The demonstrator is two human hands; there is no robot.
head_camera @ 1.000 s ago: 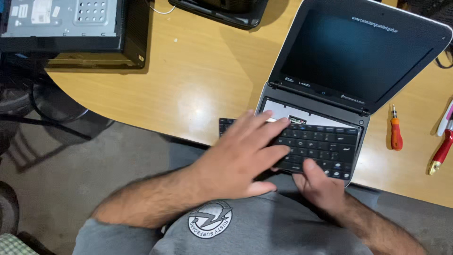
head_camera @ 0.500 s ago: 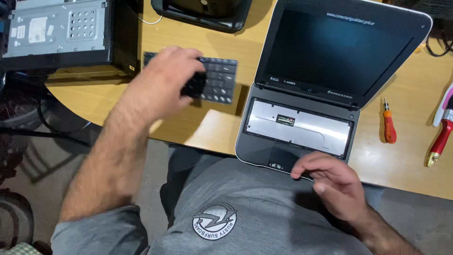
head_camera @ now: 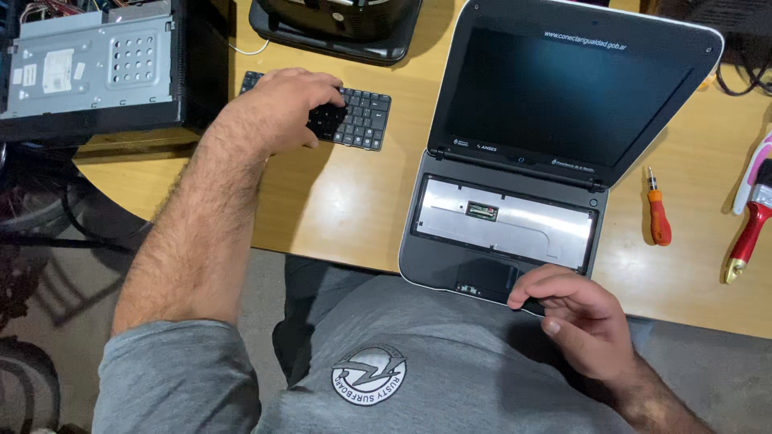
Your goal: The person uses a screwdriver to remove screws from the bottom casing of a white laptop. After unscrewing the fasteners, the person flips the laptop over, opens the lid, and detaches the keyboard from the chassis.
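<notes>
Left hand [head_camera: 285,108] has carried the detached black keyboard [head_camera: 354,119] off the open laptop [head_camera: 515,201] onto the wooden table [head_camera: 346,201], fingers curled gripping it, exposing the metal tray [head_camera: 503,221]; right hand [head_camera: 575,317], loosely curled, rests at the laptop's front edge.

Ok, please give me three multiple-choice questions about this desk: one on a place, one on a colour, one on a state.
1. Where does the loose keyboard lie?
A. on the desk left of the laptop
B. inside the laptop
C. on the floor

2. What colour is the handle of the screwdriver?
A. blue
B. orange
C. green

3. How is the laptop's keyboard bay?
A. covered with keys
B. hidden by a cloth
C. bare metal, open

Answers: 1 A, the left hand rests on it there; 2 B, the handle shows orange; 3 C, a silver plate shows above the right hand.
</notes>
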